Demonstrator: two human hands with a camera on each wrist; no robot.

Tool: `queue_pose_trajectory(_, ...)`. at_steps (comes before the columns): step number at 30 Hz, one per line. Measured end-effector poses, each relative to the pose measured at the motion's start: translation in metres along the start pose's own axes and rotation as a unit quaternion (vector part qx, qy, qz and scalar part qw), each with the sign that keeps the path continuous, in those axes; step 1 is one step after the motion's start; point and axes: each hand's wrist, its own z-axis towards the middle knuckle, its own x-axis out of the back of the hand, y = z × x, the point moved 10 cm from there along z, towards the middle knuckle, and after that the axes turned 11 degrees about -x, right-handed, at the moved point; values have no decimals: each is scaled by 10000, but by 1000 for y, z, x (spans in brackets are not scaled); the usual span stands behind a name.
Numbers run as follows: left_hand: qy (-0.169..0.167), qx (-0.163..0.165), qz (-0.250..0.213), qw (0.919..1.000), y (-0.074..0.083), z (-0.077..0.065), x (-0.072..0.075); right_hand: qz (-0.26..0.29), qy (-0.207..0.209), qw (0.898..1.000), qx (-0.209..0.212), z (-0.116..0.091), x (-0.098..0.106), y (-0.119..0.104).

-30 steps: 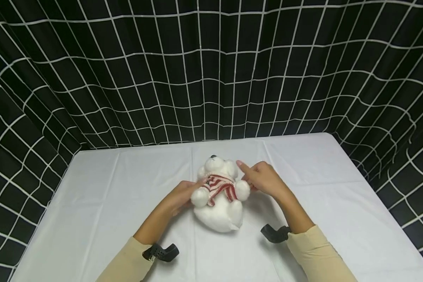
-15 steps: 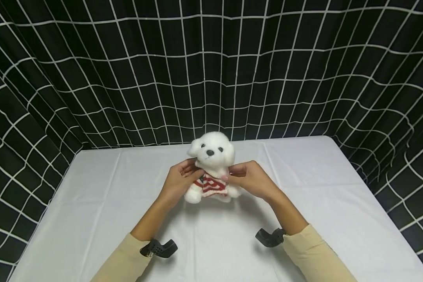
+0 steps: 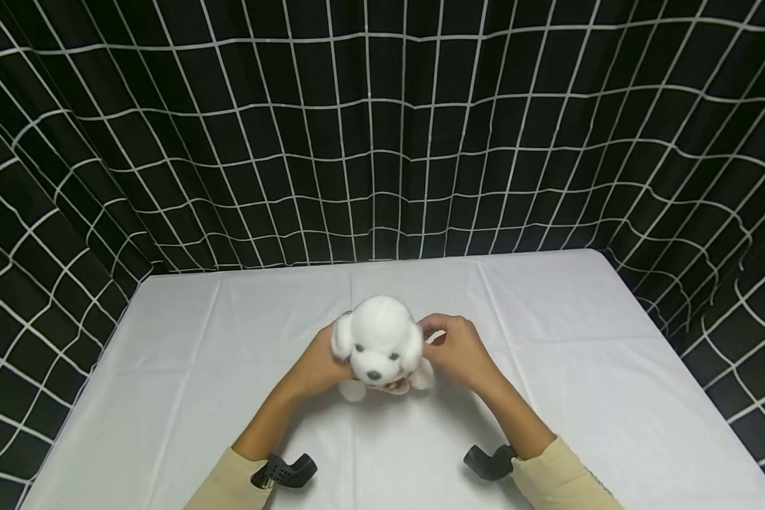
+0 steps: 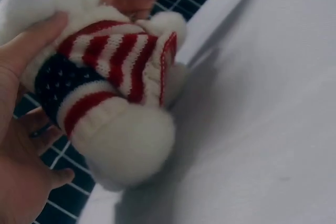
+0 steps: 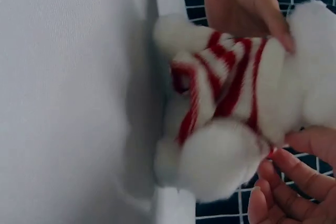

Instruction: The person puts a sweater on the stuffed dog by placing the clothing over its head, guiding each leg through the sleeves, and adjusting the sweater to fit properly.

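A white plush dog (image 3: 380,327) with floppy ears is held over the white table, its face tipped down toward the near side. It wears a knitted sweater (image 4: 113,59) with red and white stripes and a dark blue sleeve flecked with white. My left hand (image 3: 319,363) grips the dog round the neck, thumb across the front and the other fingers behind. On the opposite side, my right hand (image 3: 464,354) pinches the sweater's edge by the neck between thumb and forefinger; the remaining fingers (image 5: 286,195) are loosely bent. The dog's back is hidden in the head view.
A white cloth (image 3: 229,319) with fold creases covers the table. Black curtains (image 3: 382,142) with a white grid surround its back and sides. Black curved devices (image 3: 285,471) are strapped at both wrists, beside the beige sleeves (image 3: 232,482).
The dog first leaned back with its muzzle up, then was raised upright facing forward, and now tips face down, lower. My left hand has closed round its neck; my right has shifted to the sweater's edge.
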Motion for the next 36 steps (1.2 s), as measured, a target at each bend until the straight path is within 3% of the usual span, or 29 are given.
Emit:
queue_pose_trajectory(3, -61, -174, 31, 9998, 1, -1, -7, -237, -98, 9993, 260, -3, -4, -5)
queue_pose_trajectory(6, 3, -245, 155, 9996, 1, -3, -8, 186, -673, 9975, 79, -2, -12, -1)
queue_pose_trajectory(8, 60, -341, 326, 9989, 4, -4, -6, 954, -1200, 9877, -315, 0, -17, 7)
queue_pose_trajectory(10, 64, -474, 718, 9963, 8, -3, -5, 1672, -1621, 9701, -685, 0, -21, 15)
queue_pose_trajectory(12, 54, -586, 1135, 9918, 13, -2, -4, 2078, -1873, 9563, -847, 1, -23, 18)
queue_pose_trajectory(13, 27, -616, 1243, 9903, 14, -1, -4, 2095, -1948, 9547, -816, 1, -23, 18)
queue_pose_trajectory(16, -239, -536, 1199, 9910, 13, -1, -5, 1609, -1976, 9653, -570, 3, -21, 15)
queue_pose_trajectory(20, -886, -294, 324, 9951, 9, -4, -6, 503, -1650, 9848, 223, 1, -14, -1)
queue_pose_trajectory(23, -1241, -141, -199, 9920, 7, -6, -3, -35, -1307, 9860, 1032, -4, -11, -16)
queue_pose_trajectory(28, -1300, -83, -501, 9902, 2, -4, -3, -30, -1211, 9778, 1712, -14, -19, -27)
queue_pose_trajectory(32, -1119, -82, -544, 9922, 2, -3, -3, 91, -1145, 9763, 1833, -14, -26, -28)
queue_pose_trajectory(36, -1194, 51, -634, 9908, 3, -4, -4, 228, -1168, 9757, 1840, -13, -32, -27)
